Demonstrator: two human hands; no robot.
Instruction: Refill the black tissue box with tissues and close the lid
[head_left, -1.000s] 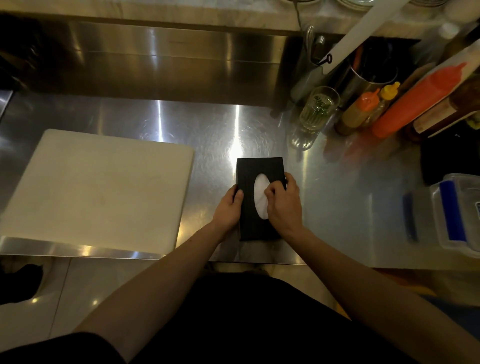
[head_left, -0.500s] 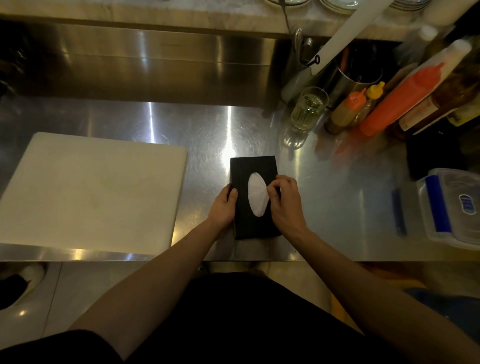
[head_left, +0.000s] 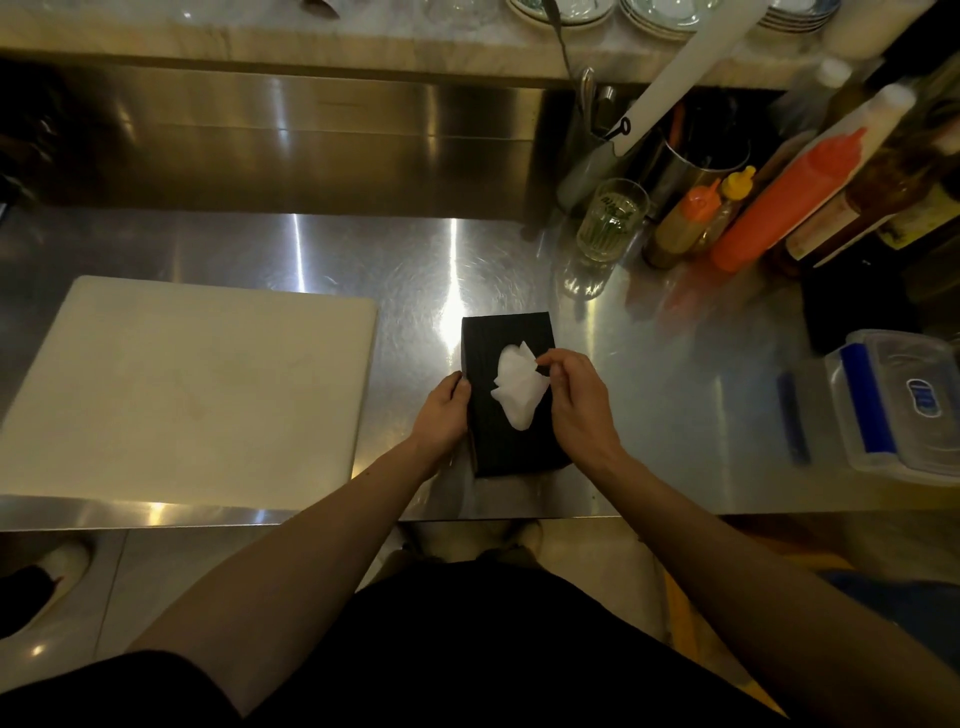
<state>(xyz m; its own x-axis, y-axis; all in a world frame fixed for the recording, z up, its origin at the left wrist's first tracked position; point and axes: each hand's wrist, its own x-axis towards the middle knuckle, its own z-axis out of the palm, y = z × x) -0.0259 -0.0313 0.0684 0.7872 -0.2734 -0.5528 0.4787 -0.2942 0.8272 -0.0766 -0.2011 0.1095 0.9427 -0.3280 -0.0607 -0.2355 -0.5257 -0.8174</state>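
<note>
Brushed stainless-steel counter (head_left: 415, 270), viewed from above. Black rectangular tissue box (head_left: 506, 452) lies flat near the counter's front edge, about mid-frame, long axis running away from the person, lid side up and closed down. White crumpled paper tissue (head_left: 517, 389) stands up out of the opening in the top, bunched and wider at the far end, tapering to a point toward the person. Left hand (head_left: 441, 410) grips the box's left long side, thumb on the top edge, fingers curled down the side wall. Right hand (head_left: 576, 400) is over the box's right side; thumb and forefinger pinch the tissue at its upper right corner, the other fingers loosely curled beneath. Large white rectangular cutting board (head_left: 192, 384) lies to the left, near the box but apart from it. Back right of the box: clear ribbed drinking glass (head_left: 610, 223), then a small orange-capped squeeze bottle (head_left: 685, 223), a yellow-capped one (head_left: 735, 189) just behind it, and a tall orange squeeze bottle (head_left: 779, 208) leaning right. Clear plastic lidded container with blue clips (head_left: 898, 405) sits at the far right, well apart from the box. Stacked plates (head_left: 660, 15) on the shelf above.
</note>
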